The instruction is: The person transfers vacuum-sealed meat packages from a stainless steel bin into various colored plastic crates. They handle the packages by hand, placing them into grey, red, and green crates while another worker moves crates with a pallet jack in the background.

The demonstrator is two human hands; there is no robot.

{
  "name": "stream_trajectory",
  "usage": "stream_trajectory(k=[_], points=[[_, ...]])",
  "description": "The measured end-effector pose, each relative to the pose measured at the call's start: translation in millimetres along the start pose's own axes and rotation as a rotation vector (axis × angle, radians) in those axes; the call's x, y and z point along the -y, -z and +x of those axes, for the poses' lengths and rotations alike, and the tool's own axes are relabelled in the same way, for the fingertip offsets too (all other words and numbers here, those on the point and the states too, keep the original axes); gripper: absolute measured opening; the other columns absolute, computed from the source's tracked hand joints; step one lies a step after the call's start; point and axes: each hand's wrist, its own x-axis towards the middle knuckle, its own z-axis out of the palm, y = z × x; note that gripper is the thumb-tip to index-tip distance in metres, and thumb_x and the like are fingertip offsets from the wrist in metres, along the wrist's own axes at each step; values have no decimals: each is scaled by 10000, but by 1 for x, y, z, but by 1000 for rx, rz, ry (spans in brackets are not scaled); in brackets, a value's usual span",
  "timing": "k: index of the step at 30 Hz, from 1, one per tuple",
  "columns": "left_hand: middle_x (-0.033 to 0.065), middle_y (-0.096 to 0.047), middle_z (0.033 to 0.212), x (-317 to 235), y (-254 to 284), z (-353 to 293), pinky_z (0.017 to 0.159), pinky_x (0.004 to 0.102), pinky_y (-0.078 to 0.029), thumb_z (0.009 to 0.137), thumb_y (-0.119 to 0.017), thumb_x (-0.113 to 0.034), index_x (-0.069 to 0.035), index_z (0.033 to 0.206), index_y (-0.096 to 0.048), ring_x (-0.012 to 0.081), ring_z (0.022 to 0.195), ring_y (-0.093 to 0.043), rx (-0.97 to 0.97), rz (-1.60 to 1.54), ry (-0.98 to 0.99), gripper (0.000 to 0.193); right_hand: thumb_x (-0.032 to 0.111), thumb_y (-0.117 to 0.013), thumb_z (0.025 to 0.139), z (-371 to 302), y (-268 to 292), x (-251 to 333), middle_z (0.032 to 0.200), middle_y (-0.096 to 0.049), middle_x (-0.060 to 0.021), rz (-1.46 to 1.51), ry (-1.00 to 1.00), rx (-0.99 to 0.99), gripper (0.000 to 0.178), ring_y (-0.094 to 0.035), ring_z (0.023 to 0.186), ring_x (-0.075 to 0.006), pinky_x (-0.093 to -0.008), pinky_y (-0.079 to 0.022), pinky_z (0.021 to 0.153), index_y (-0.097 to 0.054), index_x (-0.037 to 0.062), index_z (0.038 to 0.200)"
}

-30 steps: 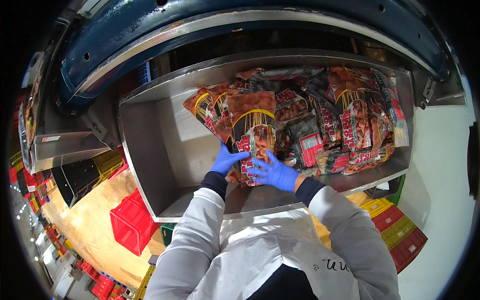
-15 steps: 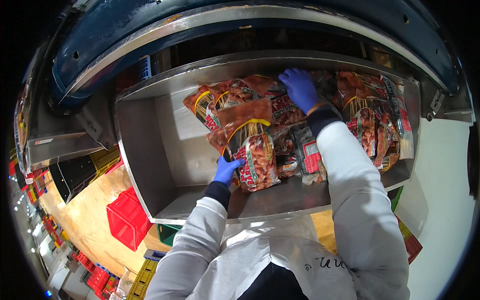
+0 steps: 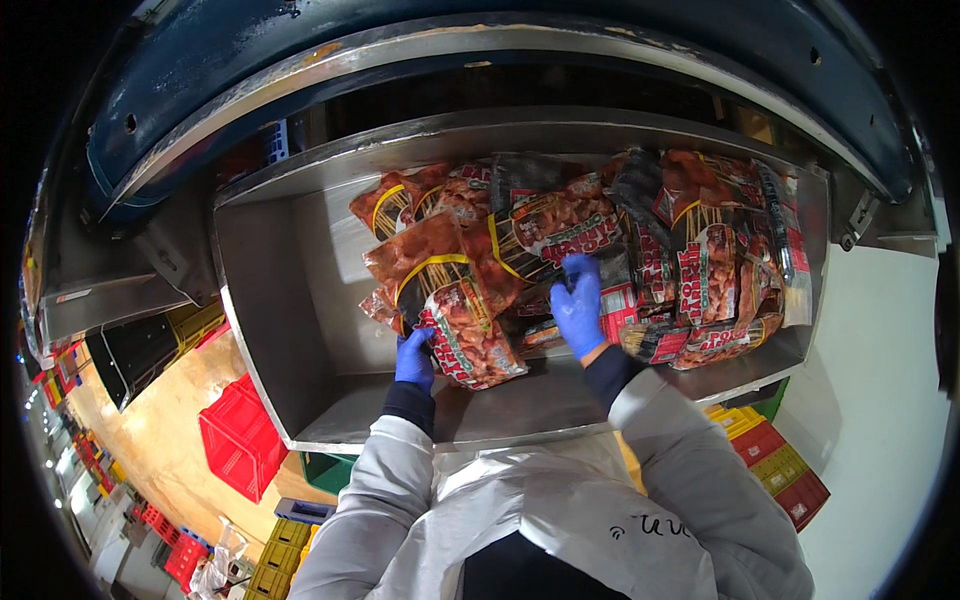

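From here, a red plastic crate [image 3: 243, 437] sits below-left of the blue-gloved left hand [image 3: 414, 361], which pinches a red-brown plastic skewer packet [image 3: 468, 335] to its right. The blue-gloved right hand [image 3: 579, 310] is half-curled, its hold unclear; heaped glossy packets [image 3: 712, 275] crowd its right.

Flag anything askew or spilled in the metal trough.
Only the meat-skewer packets look askew: they overlap at mixed angles in the metal trough, crowded toward its right side. I see no spill.
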Motion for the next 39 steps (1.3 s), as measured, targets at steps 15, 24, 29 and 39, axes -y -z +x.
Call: stream_trajectory(k=[15,24,29,39], points=[[124,-614,1227,-105,37,-68,1028,452,-449,727,-632,-81,-4,1295,-516,293,1157,-582,73,-149,-352,584,308,-684,868,43,-71,5,1119,-713,-82,1343,-1116,-153,328,-697,944,-230,-369,-585,781,-685,64,1087],[135,-595,1257,-154,86,-181,1045,468,-443,729,-636,-44,-19,1326,-493,317,1174,-567,-84,-391,-389,614,280,-636,861,97,-66,-111,1095,-675,-68,1038,-650,76,326,-626,959,-255,-426,-507,860,-627,122,1147],[140,-617,1222,-166,155,-240,1032,459,-455,749,-580,-50,-18,1314,-506,317,1146,-586,-121,-507,-450,571,258,-545,896,85,-58,-88,886,-679,-84,1062,-859,-123,185,-619,774,-270,-470,-478,798,-620,95,942],[146,-636,1154,-227,359,-348,1006,467,-482,695,-560,-49,-15,1256,-536,320,1099,-607,-159,-644,-526,562,-53,-568,699,-141,-85,161,1054,-654,-80,783,-390,334,491,-650,949,-240,-375,-552,852,-583,15,1185]])
